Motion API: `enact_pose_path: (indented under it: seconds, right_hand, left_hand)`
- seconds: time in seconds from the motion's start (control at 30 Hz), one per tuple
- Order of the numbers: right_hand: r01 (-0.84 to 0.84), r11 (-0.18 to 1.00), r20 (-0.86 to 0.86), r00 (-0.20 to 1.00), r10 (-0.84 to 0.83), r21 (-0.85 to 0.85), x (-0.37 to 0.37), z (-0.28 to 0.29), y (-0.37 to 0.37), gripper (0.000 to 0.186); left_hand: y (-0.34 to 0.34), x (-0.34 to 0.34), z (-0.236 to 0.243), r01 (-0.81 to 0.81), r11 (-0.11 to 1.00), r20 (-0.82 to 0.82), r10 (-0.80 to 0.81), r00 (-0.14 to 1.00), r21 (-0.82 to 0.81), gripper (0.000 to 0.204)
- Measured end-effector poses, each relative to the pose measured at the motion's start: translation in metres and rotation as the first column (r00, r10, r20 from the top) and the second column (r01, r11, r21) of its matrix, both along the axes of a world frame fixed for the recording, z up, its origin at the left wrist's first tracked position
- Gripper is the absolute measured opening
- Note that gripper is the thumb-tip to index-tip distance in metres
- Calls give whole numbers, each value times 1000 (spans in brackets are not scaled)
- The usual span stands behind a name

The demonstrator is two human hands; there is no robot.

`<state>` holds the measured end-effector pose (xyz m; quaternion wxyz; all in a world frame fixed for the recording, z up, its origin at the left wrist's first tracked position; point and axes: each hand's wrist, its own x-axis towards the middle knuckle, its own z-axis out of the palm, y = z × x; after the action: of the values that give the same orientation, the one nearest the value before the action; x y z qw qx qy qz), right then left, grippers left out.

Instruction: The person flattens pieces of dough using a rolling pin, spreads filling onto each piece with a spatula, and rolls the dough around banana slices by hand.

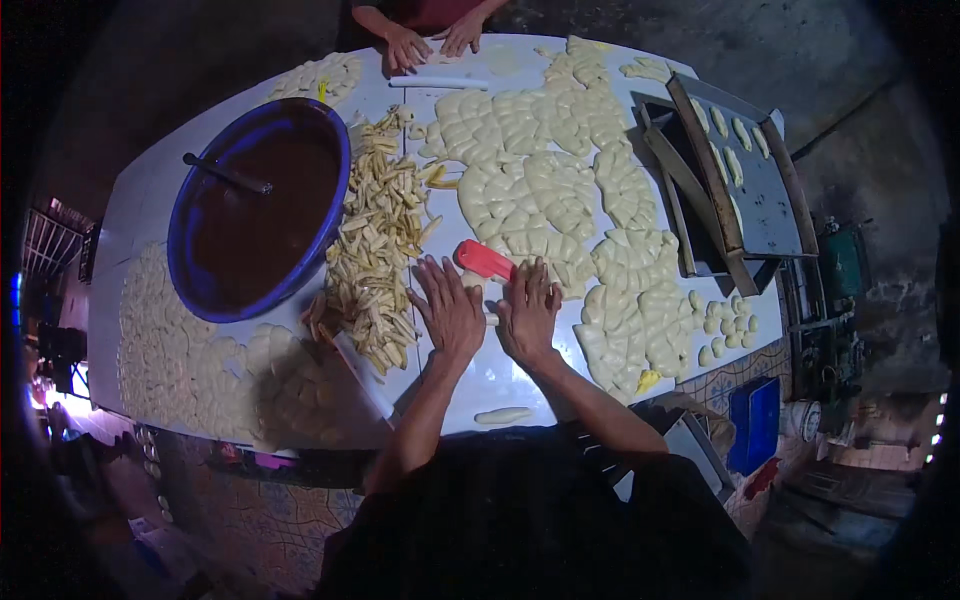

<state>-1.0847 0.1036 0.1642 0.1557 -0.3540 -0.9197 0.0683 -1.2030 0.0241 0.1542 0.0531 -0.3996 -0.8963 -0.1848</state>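
Dough [489,318] lies under the person's 2 hands near the front edge of the white table [150,190], showing only as a pale strip between the palms, so its shape there cannot be told. The left hand [450,308] lies flat and open, fingers spread and pointing away from the body, pressing down on the table top. The right hand [527,312] lies just beside it, also open and flat, fingers spread, the 2 thumbs nearly touching. A red scraper [484,259] lies on the table just beyond the fingertips, between both hands and the large spread of flattened dough pieces [545,180] that covers the middle and right of the table. To the left of the left hand sits a heap of yellowish strips [378,250], and beyond that a big blue basin [262,205] holding dark brown filling with a spoon [228,175] resting in it. More pale dough pieces [190,355] cover the near left corner. 1 small rolled piece [503,415] lies alone at the near edge by the right forearm. A metal tray [745,180] with a few pieces stands at the right end. Across the table, another person's hands [432,42] rest on the far edge beside a white rolling pin [438,83].
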Motion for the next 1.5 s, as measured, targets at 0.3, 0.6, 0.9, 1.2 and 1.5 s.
enact_pose_path:
  seconds: [0.3,0.6,0.9,1.2,1.5]
  right_hand:
    - [-375,880,-427,874,232,-290,40,7,-7,37]
    - [-435,355,-359,896,261,-827,109,45,-19,43]
    - [-412,498,-238,896,376,-763,160,35,-53,59]
    - [-732,588,-318,680,660,-344,120,-5,-61,67]
    - [-709,-557,-274,692,-668,-432,183,68,39,47]
  left_hand:
    - [-43,1,12,374,868,262,-463,847,326,80]
    - [-113,44,58,193,936,848,-348,400,293,51]
    - [-155,80,45,322,911,563,-413,716,258,62]
    - [-126,87,35,318,904,632,-426,647,284,82]
    - [-77,86,34,-122,866,686,-290,667,484,52]
